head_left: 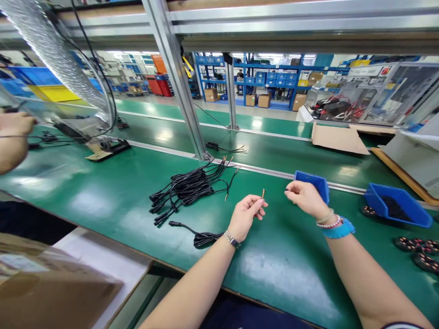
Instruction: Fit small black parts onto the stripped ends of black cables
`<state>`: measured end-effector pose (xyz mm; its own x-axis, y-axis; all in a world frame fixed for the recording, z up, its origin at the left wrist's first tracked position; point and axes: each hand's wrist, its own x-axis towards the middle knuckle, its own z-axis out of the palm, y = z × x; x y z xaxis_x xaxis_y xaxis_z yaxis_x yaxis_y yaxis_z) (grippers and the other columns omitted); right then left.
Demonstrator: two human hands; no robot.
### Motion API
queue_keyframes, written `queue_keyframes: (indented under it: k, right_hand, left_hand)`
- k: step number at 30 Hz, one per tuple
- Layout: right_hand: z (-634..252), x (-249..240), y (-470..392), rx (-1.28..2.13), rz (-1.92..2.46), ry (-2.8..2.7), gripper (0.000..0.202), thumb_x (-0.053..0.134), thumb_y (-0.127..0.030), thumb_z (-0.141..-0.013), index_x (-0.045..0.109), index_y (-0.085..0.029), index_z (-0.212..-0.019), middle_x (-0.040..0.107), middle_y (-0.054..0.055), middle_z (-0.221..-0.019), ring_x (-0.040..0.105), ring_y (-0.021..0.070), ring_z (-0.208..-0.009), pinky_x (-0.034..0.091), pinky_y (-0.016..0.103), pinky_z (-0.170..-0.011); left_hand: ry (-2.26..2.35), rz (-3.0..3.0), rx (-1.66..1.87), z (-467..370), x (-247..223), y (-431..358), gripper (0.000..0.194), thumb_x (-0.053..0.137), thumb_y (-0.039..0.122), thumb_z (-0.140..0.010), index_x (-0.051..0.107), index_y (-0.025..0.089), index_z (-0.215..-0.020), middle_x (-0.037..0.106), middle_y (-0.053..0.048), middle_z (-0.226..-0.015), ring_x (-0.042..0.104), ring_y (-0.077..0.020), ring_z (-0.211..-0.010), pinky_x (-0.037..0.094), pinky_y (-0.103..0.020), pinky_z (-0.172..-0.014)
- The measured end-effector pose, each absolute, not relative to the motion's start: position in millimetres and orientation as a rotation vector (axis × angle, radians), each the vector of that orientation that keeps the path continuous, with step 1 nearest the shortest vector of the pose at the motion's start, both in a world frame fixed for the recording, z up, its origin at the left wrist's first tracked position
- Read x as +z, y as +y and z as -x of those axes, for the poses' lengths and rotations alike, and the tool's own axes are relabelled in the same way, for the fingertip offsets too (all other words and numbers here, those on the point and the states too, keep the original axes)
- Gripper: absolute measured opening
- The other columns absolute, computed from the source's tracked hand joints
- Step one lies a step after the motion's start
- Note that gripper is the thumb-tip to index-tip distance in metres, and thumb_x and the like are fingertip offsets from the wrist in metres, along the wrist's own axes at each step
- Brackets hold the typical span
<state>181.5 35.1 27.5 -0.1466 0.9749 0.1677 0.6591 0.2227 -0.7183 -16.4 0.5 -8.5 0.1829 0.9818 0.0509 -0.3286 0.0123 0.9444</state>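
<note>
My left hand (247,214) is closed in a pinch on a cable end, with thin coloured wires (263,193) sticking up past the fingertips. Partly behind my left wrist lies a coiled black cable (206,239) with a round connector (174,224) at its far end. To the right, my right hand (306,197) is also pinched, just in front of a blue bin (313,183). A tiny dark bit shows at its fingertips, too small to name. Left of my hands, a pile of black cables (190,185) rests on the green bench, bare wire ends pointing away from me.
A second blue bin (398,205) with dark parts stands at right, near round black parts (425,262). A metal post (181,87) rises behind the cable pile. At left are a silver duct (65,59), another person's hand (15,139) and a cardboard box (51,288).
</note>
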Motion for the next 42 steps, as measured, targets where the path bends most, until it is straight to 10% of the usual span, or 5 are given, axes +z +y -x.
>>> queue_keyframes:
  k: [5, 21, 31, 42]
  right_hand:
    - [-234, 20, 57, 0.013, 2.101, -2.095, 0.012, 0.047, -0.018, -0.070, 0.058, -0.015, -0.066, 0.061, 0.006, -0.064, 0.055, 0.0162, -0.062, 0.036, 0.024, -0.060]
    - [-251, 8, 67, 0.173, 2.002, -2.142, 0.017, 0.047, -0.020, -0.073, 0.063, -0.014, -0.071, 0.065, 0.004, -0.070, 0.057, 0.0149, -0.066, 0.039, 0.022, -0.064]
    - [-163, 25, 29, 1.240, 1.069, -1.319, 0.020, 0.066, -0.030, -0.063, 0.059, -0.014, -0.073, 0.059, 0.002, -0.065, 0.054, 0.0102, -0.056, 0.043, 0.024, -0.054]
    - [-144, 34, 14, 1.336, 0.971, -1.377, 0.019, 0.065, -0.030, -0.067, 0.061, -0.013, -0.075, 0.061, 0.003, -0.065, 0.053, 0.0097, -0.057, 0.043, 0.024, -0.055]
  left_hand:
    - [0.824, -1.096, 1.170, 16, -9, -1, 0.021, 0.057, 0.033, -0.075, 0.056, 0.013, -0.079, 0.061, -0.004, -0.073, 0.049, -0.0067, -0.052, 0.040, -0.019, -0.047]
    - [0.849, -1.123, 1.117, 17, -7, -1, 0.022, 0.058, 0.034, -0.074, 0.056, 0.013, -0.078, 0.062, -0.004, -0.072, 0.049, -0.0072, -0.052, 0.041, -0.020, -0.049]
    - [0.935, -1.134, 1.126, 17, -7, -1, 0.023, 0.062, 0.035, -0.070, 0.058, 0.013, -0.074, 0.055, 0.000, -0.062, 0.048, -0.0068, -0.051, 0.041, -0.019, -0.048]
    - [0.938, -1.162, 1.091, 17, -5, -2, 0.020, 0.062, 0.033, -0.069, 0.059, 0.013, -0.073, 0.056, 0.000, -0.062, 0.047, -0.0068, -0.050, 0.038, -0.019, -0.047]
